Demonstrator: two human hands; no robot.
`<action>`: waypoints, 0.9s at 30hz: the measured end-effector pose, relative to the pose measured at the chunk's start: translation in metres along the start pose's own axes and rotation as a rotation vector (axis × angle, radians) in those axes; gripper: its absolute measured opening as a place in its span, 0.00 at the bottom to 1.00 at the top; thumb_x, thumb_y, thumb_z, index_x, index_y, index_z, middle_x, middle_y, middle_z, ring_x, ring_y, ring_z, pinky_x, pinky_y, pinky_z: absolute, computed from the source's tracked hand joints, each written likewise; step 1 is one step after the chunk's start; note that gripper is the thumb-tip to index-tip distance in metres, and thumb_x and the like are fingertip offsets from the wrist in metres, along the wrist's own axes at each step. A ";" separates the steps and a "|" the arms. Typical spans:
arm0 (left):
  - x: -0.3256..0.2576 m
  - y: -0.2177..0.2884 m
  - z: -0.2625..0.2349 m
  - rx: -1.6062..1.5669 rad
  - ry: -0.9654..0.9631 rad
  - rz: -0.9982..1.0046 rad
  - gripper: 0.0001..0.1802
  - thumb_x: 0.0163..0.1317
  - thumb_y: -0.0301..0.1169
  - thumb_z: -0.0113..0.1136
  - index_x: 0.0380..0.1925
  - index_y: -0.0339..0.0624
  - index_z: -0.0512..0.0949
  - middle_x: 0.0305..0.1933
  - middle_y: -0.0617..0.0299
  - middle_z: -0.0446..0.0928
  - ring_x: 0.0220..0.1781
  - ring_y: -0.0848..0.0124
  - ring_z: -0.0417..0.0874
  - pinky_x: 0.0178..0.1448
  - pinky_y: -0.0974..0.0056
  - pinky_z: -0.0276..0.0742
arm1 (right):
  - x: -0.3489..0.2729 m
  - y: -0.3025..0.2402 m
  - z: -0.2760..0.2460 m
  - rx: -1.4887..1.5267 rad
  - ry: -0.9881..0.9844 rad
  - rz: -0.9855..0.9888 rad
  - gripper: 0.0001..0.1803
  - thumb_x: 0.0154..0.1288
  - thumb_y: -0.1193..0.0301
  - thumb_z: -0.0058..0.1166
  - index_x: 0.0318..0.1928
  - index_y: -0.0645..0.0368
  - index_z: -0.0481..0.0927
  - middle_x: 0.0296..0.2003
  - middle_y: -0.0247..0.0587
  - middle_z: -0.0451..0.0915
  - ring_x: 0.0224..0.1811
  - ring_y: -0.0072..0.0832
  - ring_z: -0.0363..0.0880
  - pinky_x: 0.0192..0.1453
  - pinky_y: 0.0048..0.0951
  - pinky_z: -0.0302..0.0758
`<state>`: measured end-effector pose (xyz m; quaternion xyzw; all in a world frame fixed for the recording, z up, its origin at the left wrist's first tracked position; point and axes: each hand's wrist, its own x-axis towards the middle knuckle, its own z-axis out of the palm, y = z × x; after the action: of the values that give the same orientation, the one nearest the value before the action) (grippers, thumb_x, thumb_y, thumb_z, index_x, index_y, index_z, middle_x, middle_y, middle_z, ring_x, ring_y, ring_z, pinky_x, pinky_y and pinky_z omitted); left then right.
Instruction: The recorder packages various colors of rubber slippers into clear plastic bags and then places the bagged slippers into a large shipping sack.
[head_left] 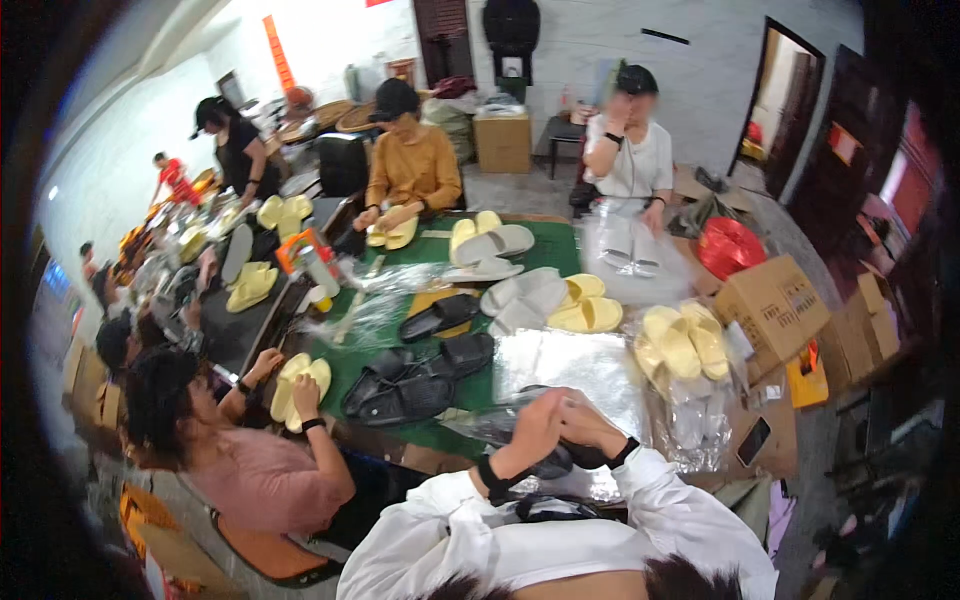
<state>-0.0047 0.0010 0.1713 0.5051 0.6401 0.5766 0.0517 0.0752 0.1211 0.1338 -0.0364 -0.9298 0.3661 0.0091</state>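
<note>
My left hand point(532, 437) and my right hand point(590, 424) meet above the near edge of the table, fingers closed and pressed together. Whatever they may pinch is too small or hidden to make out. Just below them lies a dark slipper point(553, 463), partly covered by my hands and seemingly inside clear plastic. A stack of clear plastic bags point(570, 375) lies right beyond my hands. To the left, several black slippers point(400, 385) rest on the green table mat point(345, 355).
Grey slippers point(522, 297) and yellow slippers point(587, 306) stand mid-table. Bagged yellow slippers point(684, 342), a phone point(754, 441) and a cardboard box point(772, 310) are at the right. Co-workers sit left and across; one holds yellow slippers point(300, 390).
</note>
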 end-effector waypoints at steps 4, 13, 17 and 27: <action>0.020 0.021 -0.017 0.009 0.066 -0.129 0.09 0.63 0.25 0.43 0.38 0.38 0.74 0.29 0.50 0.77 0.32 0.54 0.79 0.35 0.61 0.73 | -0.029 -0.012 -0.008 0.093 0.205 -0.087 0.25 0.58 0.65 0.53 0.55 0.57 0.67 0.47 0.52 0.74 0.55 0.43 0.68 0.61 0.33 0.61; 0.066 0.018 -0.008 0.110 0.009 0.126 0.09 0.59 0.25 0.50 0.40 0.41 0.74 0.33 0.51 0.77 0.32 0.53 0.78 0.32 0.60 0.74 | -0.068 0.019 -0.020 -0.162 0.465 0.393 0.33 0.58 0.63 0.52 0.61 0.63 0.57 0.54 0.62 0.64 0.50 0.55 0.66 0.55 0.42 0.65; 0.060 0.028 0.008 0.082 -0.064 0.138 0.09 0.60 0.26 0.47 0.38 0.39 0.75 0.37 0.51 0.77 0.39 0.53 0.78 0.41 0.60 0.74 | -0.073 0.014 -0.016 -0.344 0.679 0.384 0.33 0.57 0.63 0.52 0.60 0.64 0.60 0.56 0.61 0.62 0.52 0.53 0.65 0.54 0.44 0.64; 0.001 -0.035 0.014 0.391 -1.308 -0.041 0.25 0.59 0.44 0.49 0.55 0.47 0.66 0.49 0.51 0.73 0.48 0.51 0.75 0.48 0.56 0.71 | -0.114 0.021 -0.002 0.188 -0.330 0.481 0.26 0.61 0.52 0.46 0.50 0.59 0.74 0.47 0.51 0.75 0.49 0.43 0.73 0.53 0.33 0.68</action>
<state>-0.0167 0.0172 0.1397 0.7376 0.5791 0.0253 0.3465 0.1901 0.1293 0.1220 -0.1947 -0.8456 0.4430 -0.2255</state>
